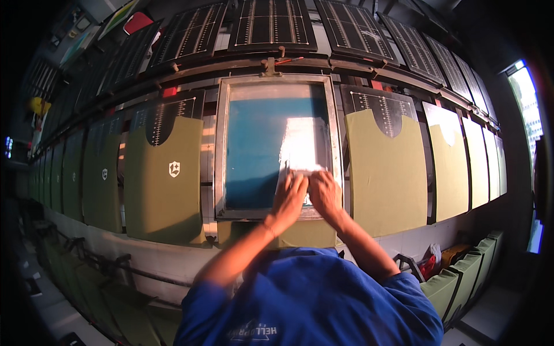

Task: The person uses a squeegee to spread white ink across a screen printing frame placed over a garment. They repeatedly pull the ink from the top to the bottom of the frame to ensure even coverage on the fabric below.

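A screen printing frame (220,144) with a metal rim and blue mesh (254,150) lies over an olive fabric panel (300,233), whose lower end sticks out in front. Both my hands are on the lower right part of the mesh, side by side. My left hand (292,193) and my right hand (325,191) are closed around a squeegee (306,173), mostly hidden by my fingers. White ink (314,167) shows around it, and bright light falls on the mesh just beyond.
Left of the frame, an olive panel (164,196) bears a white shield print; a plain panel (386,179) lies to the right. More panels continue both ways. Black marked boards (274,26) stand behind a rail (196,72). Olive pieces hang low at left (86,282) and right (461,282).
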A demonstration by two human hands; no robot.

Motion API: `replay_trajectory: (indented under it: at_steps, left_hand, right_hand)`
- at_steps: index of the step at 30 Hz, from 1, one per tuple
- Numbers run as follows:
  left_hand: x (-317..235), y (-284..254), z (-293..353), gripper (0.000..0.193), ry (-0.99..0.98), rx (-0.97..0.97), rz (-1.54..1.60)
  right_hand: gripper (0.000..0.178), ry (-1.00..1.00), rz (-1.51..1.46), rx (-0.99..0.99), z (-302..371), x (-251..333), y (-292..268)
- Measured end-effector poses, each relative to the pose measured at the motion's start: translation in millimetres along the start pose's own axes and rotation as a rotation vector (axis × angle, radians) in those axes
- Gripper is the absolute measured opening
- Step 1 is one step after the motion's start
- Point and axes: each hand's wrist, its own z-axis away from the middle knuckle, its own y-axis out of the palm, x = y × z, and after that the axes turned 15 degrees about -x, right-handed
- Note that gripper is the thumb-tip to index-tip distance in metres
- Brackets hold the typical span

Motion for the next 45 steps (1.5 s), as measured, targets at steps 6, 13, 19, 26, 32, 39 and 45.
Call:
replay_trajectory:
  at_steps: [6,13,19,26,32,39,45]
  left_hand:
    - [65,29,-99,0.031,0.013,-0.04,0.106]
    - [11,-7,-28,0.03,0.064,-0.088,0.181]
    - [-13,-2,25,0.03,-0.003,-0.042,0.169]
    - [57,33,-87,0.015,0.064,-0.163,0.216]
    - [32,9,-56,0.035,0.033,-0.114,0.167]
    - [-26,-14,53,0.035,-0.027,-0.042,0.137]
    - [-2,7,36,0.036,0.0,-0.059,0.142]
  right_hand:
    - [0.008,-0.057,0.008,-0.015,-112,-47,32]
    - [0.014,-0.084,-0.069,-0.032,-40,-2,-33]
    - [0.019,0.093,-0.053,0.031,24,22,-28]
    - [0.005,-0.036,-0.074,-0.051,-100,-45,31]
    - [0.018,-0.093,-0.029,0.052,-75,-22,-12]
    - [0.026,0.091,-0.069,0.119,41,34,-42]
    - [0.023,0.083,-0.095,0.009,23,18,-17]
